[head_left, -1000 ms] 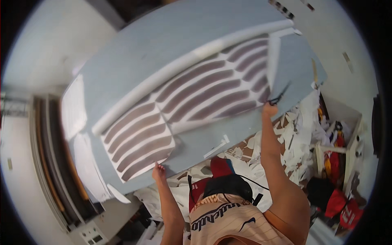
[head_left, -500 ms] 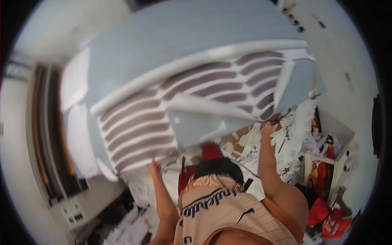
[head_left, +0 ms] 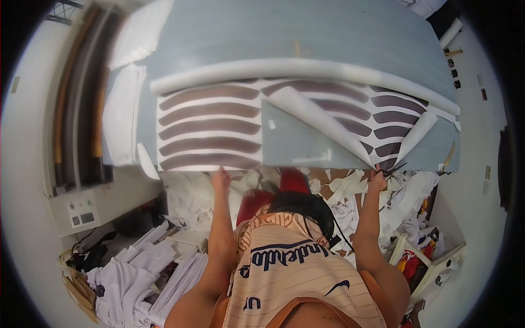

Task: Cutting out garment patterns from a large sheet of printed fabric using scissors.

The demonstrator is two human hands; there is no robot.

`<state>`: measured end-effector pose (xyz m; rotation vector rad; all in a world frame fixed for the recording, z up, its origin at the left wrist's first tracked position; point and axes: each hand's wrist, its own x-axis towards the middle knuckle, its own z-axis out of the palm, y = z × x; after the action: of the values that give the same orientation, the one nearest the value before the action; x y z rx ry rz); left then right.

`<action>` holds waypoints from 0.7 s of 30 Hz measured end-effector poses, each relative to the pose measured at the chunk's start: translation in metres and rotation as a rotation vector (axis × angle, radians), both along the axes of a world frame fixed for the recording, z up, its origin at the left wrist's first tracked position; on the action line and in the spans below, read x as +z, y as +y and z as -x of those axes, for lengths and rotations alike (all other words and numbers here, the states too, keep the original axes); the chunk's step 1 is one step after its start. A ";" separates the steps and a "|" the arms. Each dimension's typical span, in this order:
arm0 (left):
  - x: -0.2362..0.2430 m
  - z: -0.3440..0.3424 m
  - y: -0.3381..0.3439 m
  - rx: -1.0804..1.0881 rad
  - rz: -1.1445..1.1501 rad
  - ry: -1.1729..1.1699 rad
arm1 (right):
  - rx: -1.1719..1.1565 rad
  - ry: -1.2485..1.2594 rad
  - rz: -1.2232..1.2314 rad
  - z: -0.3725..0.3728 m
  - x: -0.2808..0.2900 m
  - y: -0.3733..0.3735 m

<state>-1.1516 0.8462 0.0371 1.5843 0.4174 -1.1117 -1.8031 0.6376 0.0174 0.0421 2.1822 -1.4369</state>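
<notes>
A white sheet [head_left: 210, 120] with curved dark brown bands lies on the blue-grey table, its far side running into a long white roll [head_left: 284, 68]. At the near edge of the sheet's left section, my left hand [head_left: 221, 179] has its fingers closed, seemingly pinching the edge. My right hand [head_left: 378, 179] grips dark scissors [head_left: 391, 170] at the table's near edge, where the right section narrows to a point. Two curled white flaps [head_left: 328, 123] meet near that point. The scissors' handles are mostly hidden in my fingers.
White scraps [head_left: 350, 202] cover the floor beneath the table edge [head_left: 306, 165]. Piled white cloth [head_left: 142, 273] sits at lower left, beside a wall box [head_left: 82, 212]. An open bin [head_left: 421, 257] with colourful pieces stands at right. Long rolls [head_left: 82, 104] lie along the left.
The view has turned, so the table now sits straighter and appears shifted right. Both hands keep about the same places on the sheet. The scissors show more clearly.
</notes>
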 end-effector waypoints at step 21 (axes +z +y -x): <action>0.001 0.027 -0.028 0.133 0.107 -0.029 | 0.280 0.726 -0.148 -0.025 0.063 0.058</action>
<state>-1.1788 0.8181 0.0381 1.4554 0.4307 -0.9927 -1.7783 0.6961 0.0807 -0.8175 2.7065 -1.2403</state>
